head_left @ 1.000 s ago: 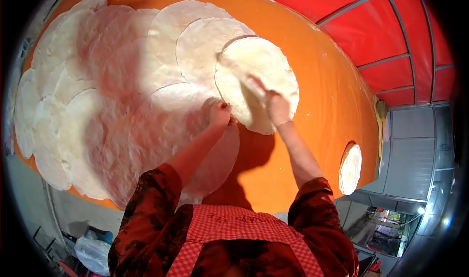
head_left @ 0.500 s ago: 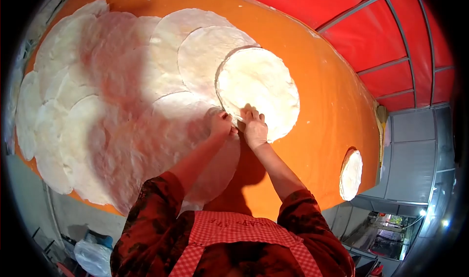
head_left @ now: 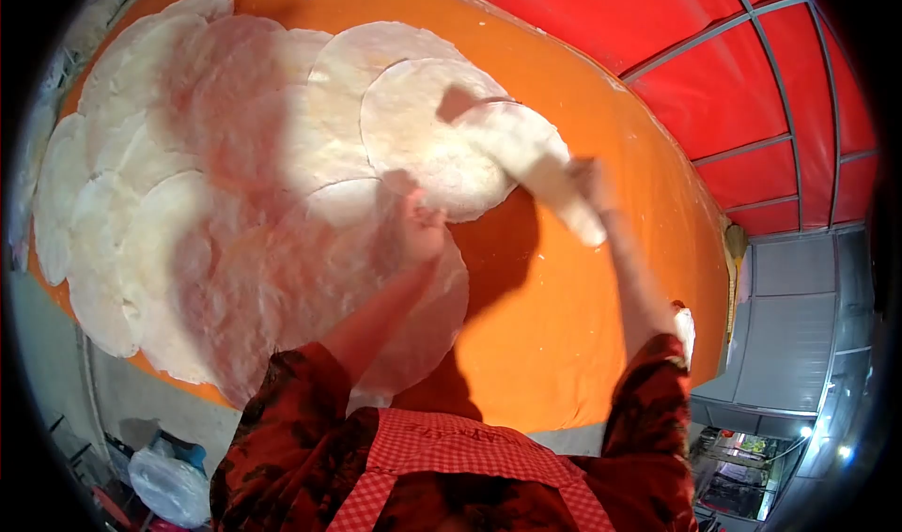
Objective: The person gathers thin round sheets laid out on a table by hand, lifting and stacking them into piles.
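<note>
A thin, round, pale dough sheet (head_left: 526,152) is lifted and folded over, its far part near the overlapping sheets and its near end hanging toward me. My right hand (head_left: 587,185) is closed on its right side, blurred by motion. My left hand (head_left: 425,227) is over the spread dough sheets (head_left: 254,241), its fingers loosely bent and apart, nothing visible in them. Many of these sheets overlap across the left and middle of the orange surface (head_left: 564,344). A round sheet (head_left: 432,138) lies just left of the lifted one.
Another pale round piece (head_left: 686,335) sits at the right edge, partly hidden by my right arm. Red panels on a metal frame (head_left: 714,91) stand beyond the surface, with grey panels (head_left: 794,316) at right. A plastic-wrapped bundle (head_left: 171,485) is at the lower left.
The round dough sheet was lying flat with both hands at its near edge; now it is raised and folded. My right hand has swung right and away with it; the left has let go.
</note>
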Demonstrator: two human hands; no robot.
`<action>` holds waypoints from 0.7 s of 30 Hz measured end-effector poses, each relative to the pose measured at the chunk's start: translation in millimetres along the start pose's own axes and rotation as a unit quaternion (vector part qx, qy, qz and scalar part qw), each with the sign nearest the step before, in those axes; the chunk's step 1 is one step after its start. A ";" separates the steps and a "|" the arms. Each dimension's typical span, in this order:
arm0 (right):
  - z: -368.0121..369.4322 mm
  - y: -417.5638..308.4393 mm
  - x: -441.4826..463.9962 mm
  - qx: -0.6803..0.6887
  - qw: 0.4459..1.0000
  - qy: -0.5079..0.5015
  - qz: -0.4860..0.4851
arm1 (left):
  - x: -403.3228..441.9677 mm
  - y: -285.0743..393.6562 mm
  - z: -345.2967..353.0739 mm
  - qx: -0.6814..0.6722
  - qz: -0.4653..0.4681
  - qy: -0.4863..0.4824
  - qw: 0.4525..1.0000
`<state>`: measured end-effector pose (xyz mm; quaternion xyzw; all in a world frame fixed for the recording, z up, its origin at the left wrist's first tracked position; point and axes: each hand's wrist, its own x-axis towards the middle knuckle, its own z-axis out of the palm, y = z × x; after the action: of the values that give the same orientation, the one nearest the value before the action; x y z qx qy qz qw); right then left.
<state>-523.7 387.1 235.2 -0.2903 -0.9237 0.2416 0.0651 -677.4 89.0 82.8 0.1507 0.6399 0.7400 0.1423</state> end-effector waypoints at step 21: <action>184.2 -105.2 -2.3 -0.164 0.966 0.145 -0.138 | 58.9 10.1 -51.1 -0.254 -0.317 0.037 0.913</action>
<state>-622.8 235.3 125.0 -0.1982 -0.9626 0.0304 0.1821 -752.1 65.1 88.3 -0.1287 0.4496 0.7987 0.3787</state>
